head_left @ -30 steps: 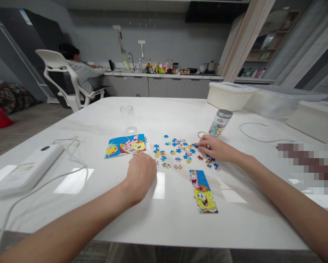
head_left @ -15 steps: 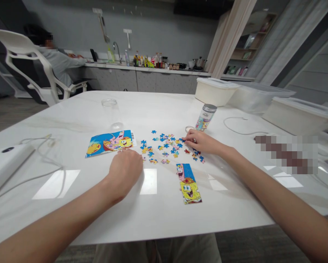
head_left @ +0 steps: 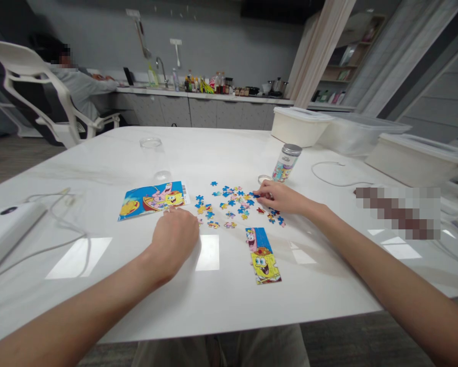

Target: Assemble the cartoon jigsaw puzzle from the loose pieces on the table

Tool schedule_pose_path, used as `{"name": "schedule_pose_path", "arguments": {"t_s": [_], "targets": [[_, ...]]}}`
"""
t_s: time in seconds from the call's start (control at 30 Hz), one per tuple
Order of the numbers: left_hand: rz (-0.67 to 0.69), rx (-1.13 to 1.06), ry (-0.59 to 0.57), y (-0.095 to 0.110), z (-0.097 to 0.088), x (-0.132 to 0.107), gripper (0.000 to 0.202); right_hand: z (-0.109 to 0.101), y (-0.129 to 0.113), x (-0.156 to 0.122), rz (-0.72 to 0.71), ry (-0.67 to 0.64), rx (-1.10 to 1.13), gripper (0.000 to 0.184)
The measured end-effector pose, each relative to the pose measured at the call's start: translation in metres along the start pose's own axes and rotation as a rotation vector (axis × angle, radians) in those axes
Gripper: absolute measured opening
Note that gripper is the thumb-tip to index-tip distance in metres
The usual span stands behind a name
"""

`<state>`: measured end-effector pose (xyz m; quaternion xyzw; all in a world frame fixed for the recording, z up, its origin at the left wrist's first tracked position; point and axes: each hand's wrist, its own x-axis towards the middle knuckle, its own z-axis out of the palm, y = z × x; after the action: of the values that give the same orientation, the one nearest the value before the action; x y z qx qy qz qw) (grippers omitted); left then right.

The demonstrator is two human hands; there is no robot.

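Observation:
Loose jigsaw puzzle pieces [head_left: 230, 206], mostly blue with yellow and pink bits, lie scattered over the middle of the table. My right hand [head_left: 277, 197] reaches their right side, with thumb and forefinger pinched at a blue puzzle piece [head_left: 256, 194]. My left hand [head_left: 177, 238] rests curled on the table, left of the pieces. Its fingertips are hidden, and whatever they may hold cannot be made out. Just beyond it is a picture card [head_left: 151, 199] with cartoon figures. Closer to me lies a joined strip of puzzle [head_left: 263, 256] showing a yellow and a pink cartoon face.
A printed tin-lidded canister [head_left: 287, 162] stands behind my right hand, beside a ring-shaped lid [head_left: 265, 179]. A clear jar [head_left: 155, 158] is at the left. Storage boxes [head_left: 300, 126] line the right rear. A white power strip [head_left: 13, 232] with cables lies far left. A person sits beyond.
The view has shifted very slightly. Both hands, the pieces and the joined strip stay practically where they were.

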<state>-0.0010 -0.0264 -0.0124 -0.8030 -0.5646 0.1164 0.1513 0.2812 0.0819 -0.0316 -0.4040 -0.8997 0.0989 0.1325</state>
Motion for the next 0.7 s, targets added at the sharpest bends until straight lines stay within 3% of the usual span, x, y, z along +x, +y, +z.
{"name": "schedule_pose_path", "arguments": {"t_s": [0.13, 0.7], "targets": [[0.017, 0.15, -0.135, 0.002, -0.0039, -0.0007, 0.032, 0.0003, 0.0002, -0.0002, 0.001, -0.001, 0.007, 0.027], [0.024, 0.172, -0.138, 0.0027, -0.0048, -0.0001, 0.034, -0.0005, -0.002, -0.0001, 0.001, -0.003, 0.001, 0.029]]}}
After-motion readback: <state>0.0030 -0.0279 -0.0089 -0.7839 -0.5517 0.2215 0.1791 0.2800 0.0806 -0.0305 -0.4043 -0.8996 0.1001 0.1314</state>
